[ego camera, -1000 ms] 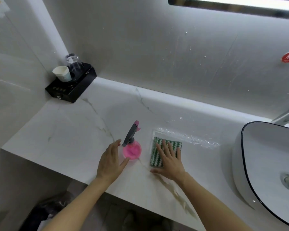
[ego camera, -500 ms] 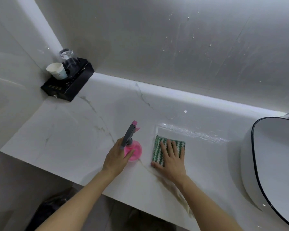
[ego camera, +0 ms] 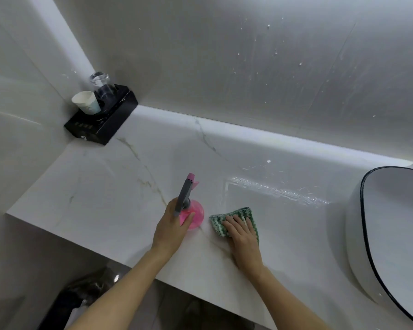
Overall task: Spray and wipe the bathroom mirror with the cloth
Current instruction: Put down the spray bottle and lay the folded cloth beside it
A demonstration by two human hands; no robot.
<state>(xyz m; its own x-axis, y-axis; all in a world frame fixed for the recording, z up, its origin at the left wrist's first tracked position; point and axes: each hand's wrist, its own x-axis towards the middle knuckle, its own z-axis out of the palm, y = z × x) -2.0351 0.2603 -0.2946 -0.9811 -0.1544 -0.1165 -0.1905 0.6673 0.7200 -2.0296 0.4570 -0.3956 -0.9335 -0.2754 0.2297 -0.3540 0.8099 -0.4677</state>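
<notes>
A pink spray bottle (ego camera: 196, 217) with a grey trigger head stands on the white marble counter (ego camera: 105, 186) near its front edge. My left hand (ego camera: 171, 228) grips the bottle around its neck and trigger. Just right of it lies a green-and-white knitted cloth (ego camera: 240, 211), bunched and turned at an angle. My right hand (ego camera: 243, 236) covers the cloth with its fingers on top and the thumb hidden at the cloth's edge. The grey wall behind is speckled with droplets. The mirror itself is out of view.
A white basin (ego camera: 362, 210) with a black rim stands at the right. A black box (ego camera: 105, 125) in the back left corner carries a paper cup (ego camera: 86, 102) and a glass (ego camera: 101, 88). A clear plastic sheet (ego camera: 272, 190) lies behind the cloth. A dark bin bag (ego camera: 81, 296) sits below.
My left hand went from beside the bottle to gripping its neck. My right hand pulled the cloth off the plastic sheet toward the front edge, bunching it.
</notes>
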